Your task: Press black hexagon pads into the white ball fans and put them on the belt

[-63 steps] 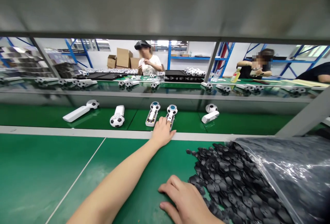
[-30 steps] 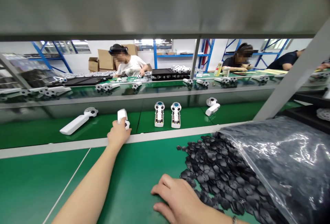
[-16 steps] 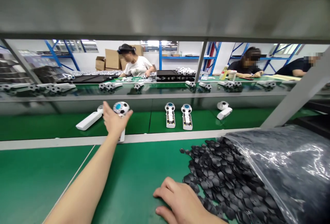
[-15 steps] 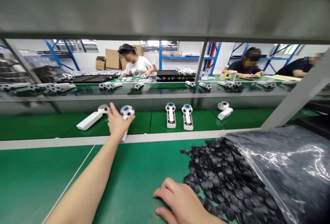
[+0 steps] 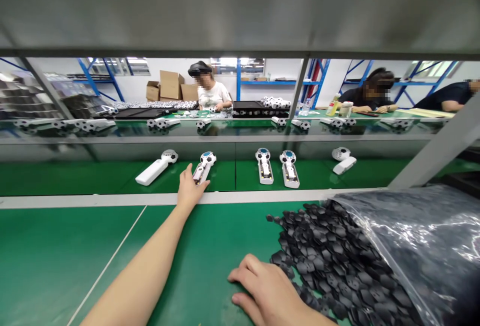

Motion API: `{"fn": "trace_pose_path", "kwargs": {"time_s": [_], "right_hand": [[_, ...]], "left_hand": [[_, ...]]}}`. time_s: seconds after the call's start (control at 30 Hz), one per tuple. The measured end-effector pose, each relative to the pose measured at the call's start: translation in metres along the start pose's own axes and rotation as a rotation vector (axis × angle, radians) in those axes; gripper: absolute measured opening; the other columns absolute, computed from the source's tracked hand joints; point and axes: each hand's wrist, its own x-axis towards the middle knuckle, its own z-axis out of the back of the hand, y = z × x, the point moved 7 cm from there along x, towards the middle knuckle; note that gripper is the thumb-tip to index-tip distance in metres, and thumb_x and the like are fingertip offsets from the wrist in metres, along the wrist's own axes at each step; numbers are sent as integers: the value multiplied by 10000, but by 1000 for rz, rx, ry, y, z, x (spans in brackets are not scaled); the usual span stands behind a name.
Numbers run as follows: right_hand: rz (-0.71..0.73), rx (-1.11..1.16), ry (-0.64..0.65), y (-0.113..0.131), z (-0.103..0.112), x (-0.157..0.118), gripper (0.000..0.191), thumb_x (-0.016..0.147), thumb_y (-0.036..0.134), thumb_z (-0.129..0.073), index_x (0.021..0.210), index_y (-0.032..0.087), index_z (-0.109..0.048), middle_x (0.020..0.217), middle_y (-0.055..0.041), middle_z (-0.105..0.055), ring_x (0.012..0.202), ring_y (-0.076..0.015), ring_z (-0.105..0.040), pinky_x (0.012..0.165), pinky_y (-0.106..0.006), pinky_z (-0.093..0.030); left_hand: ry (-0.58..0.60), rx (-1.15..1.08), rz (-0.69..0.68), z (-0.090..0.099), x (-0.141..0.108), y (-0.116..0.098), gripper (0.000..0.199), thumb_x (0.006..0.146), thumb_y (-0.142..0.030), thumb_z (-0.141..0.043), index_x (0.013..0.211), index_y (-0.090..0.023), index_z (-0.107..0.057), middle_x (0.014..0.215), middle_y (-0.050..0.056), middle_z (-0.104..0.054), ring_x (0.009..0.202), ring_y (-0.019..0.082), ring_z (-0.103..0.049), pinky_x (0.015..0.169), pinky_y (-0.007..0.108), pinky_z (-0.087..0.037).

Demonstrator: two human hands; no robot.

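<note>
My left hand (image 5: 190, 188) reaches over the white rail onto the green belt, its fingers apart around the lower part of a white device with a football-patterned head (image 5: 205, 163). The device lies with its inner side up; whether the hand grips it is unclear, but thumb and fingers are on either side. My right hand (image 5: 262, 286) rests on the green table with curled, parted fingers and nothing visible in them. Beside it spreads a pile of small black pieces (image 5: 330, 256).
On the belt lie a closed white device (image 5: 152, 172), two open ones (image 5: 264, 168) (image 5: 290, 171) and another device (image 5: 344, 165) at right. A clear plastic bag (image 5: 420, 231) lies right of the pile. A slanted post (image 5: 431, 141) and overhead shelf (image 5: 240, 16) frame the view. People sit beyond.
The device at my left hand has gone from raised and tilted to lying on the belt, and the hand has moved down to its lower part. The belt devices appear further right.
</note>
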Motion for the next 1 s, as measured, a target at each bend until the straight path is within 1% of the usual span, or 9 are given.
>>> {"fn": "trace_pose_path", "kwargs": {"time_s": [0.07, 0.13, 0.2, 0.33, 0.5, 0.63, 0.77, 0.9, 1.0], "right_hand": [[0, -9, 5, -1, -1, 0, 251, 819, 317, -492, 1069, 293, -493, 993, 0, -549, 822, -174, -572, 653, -255, -407], [-2, -7, 4, 0, 0, 0, 249, 822, 315, -491, 1070, 294, -491, 992, 1, -550, 823, -175, -572, 652, -256, -405], [-4, 1, 1, 1, 2, 0, 244, 830, 313, -480, 1073, 295, -489, 996, 0, -551, 830, -175, -570, 659, -257, -403], [-2, 4, 6, 3, 5, -1, 236, 843, 318, -463, 1076, 289, -488, 995, -5, -551, 837, -176, -566, 665, -259, -403], [-6, -19, 17, 5, 6, -1, 223, 853, 332, -447, 1063, 278, -498, 989, -8, -550, 823, -172, -567, 655, -259, -404], [-13, -27, 19, 6, 8, 0, 231, 859, 337, -437, 1073, 274, -498, 994, -11, -549, 821, -167, -566, 650, -254, -399], [-8, -32, 4, 7, 9, 0, 225, 866, 352, -433, 1069, 278, -492, 991, -8, -549, 823, -168, -559, 649, -254, -389], [-6, -39, 2, 7, 9, 0, 219, 871, 359, -426, 1064, 276, -488, 991, -6, -546, 820, -166, -555, 640, -256, -381], [-7, -43, -1, 7, 9, 0, 216, 870, 354, -428, 1062, 276, -488, 981, -3, -545, 815, -165, -555, 639, -258, -381]], "left_hand": [[-39, -3, -60, -7, -4, -6, 656, 715, -385, -584, 1288, -151, -368, 1261, 134, -435, 1110, 244, -490, 919, 340, -402], [-24, 10, -137, -12, -9, -11, 539, 697, -372, -611, 1191, -188, -494, 1195, 84, -496, 1057, 218, -526, 891, 294, -427], [-12, 39, -195, -13, -14, -15, 467, 710, -379, -601, 1144, -216, -541, 1174, 53, -514, 1021, 202, -545, 837, 265, -455], [-13, 130, -263, -12, -23, -26, 462, 743, -431, -553, 1168, -253, -524, 1180, 42, -506, 976, 223, -550, 750, 301, -479], [-27, 235, -330, -15, -26, -45, 470, 732, -447, -564, 1154, -243, -530, 1196, 94, -475, 1068, 289, -457, 828, 379, -433], [-27, 278, -375, -20, -29, -61, 493, 721, -463, -573, 1157, -238, -522, 1186, 107, -465, 1093, 294, -422, 846, 389, -417], [-31, 300, -409, -29, -35, -78, 519, 717, -508, -561, 1155, -233, -513, 1173, 104, -473, 1092, 293, -411, 821, 400, -414], [-44, 308, -397, -35, -38, -83, 530, 739, -522, -525, 1172, -219, -497, 1209, 123, -450, 1073, 301, -416, 772, 402, -423], [-35, 305, -423, -37, -38, -84, 506, 754, -495, -522, 1180, -223, -498, 1216, 120, -451, 1092, 289, -409, 790, 389, -417]]}}
